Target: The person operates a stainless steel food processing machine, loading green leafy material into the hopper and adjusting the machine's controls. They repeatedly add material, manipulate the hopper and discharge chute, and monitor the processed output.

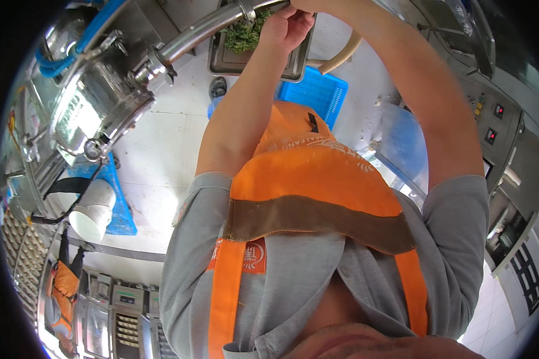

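Observation:
My left hand is at the top edge of the view, its fingers curled in close to my right hand. The picture's edge cuts off part of my right hand; what either holds is hidden. Just to their left ends a shiny steel pipe, which slopes up from a steel vessel fitted with a clamp and a gauge. Below the hands lies a metal tray with chopped leafy greens in it. A beige hose curves to the right of the tray.
A blue plastic basket stands under the tray, beside my orange apron. White buckets and a blue crate are at left. A control panel stands at right. Another person is at lower left, near racks.

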A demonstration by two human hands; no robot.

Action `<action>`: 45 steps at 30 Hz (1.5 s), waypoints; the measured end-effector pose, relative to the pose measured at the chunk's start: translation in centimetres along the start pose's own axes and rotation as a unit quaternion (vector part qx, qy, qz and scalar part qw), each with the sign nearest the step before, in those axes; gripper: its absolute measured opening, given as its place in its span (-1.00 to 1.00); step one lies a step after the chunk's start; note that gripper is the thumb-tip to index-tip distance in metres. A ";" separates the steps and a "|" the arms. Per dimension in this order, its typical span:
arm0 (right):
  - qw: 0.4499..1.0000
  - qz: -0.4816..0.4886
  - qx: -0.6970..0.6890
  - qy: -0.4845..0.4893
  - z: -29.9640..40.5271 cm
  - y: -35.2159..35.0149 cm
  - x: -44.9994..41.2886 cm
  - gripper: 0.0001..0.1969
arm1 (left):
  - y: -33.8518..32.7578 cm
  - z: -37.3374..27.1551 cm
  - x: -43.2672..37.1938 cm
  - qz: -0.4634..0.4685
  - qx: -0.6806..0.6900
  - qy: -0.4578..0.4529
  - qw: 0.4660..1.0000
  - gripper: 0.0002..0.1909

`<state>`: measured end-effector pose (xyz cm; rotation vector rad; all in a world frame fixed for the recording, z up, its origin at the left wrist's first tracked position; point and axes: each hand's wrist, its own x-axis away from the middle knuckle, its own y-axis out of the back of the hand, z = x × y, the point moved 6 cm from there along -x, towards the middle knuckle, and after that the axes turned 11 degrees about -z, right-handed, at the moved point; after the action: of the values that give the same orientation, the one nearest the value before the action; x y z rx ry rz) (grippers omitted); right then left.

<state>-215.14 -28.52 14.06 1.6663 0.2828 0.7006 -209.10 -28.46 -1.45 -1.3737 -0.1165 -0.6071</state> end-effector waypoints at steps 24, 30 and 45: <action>0.998 0.049 -0.016 -0.020 -2.4 0.5 0.2 -0.83 | 0.8 1.6 -2.4 0.084 -0.082 0.006 0.993 -0.78; 0.997 -0.003 -0.052 0.063 0.3 1.9 1.5 -0.92 | 0.2 1.0 -1.5 0.036 -0.119 -0.005 0.992 -0.80; 0.966 -0.203 -0.155 0.029 -4.3 -0.9 6.8 -0.81 | 0.3 0.9 -0.7 -0.014 -0.100 -0.051 0.994 -0.76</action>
<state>-212.18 -21.14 15.44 1.2398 0.5134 0.4560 -209.34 -27.34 -1.79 -1.5998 -0.1594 -0.5837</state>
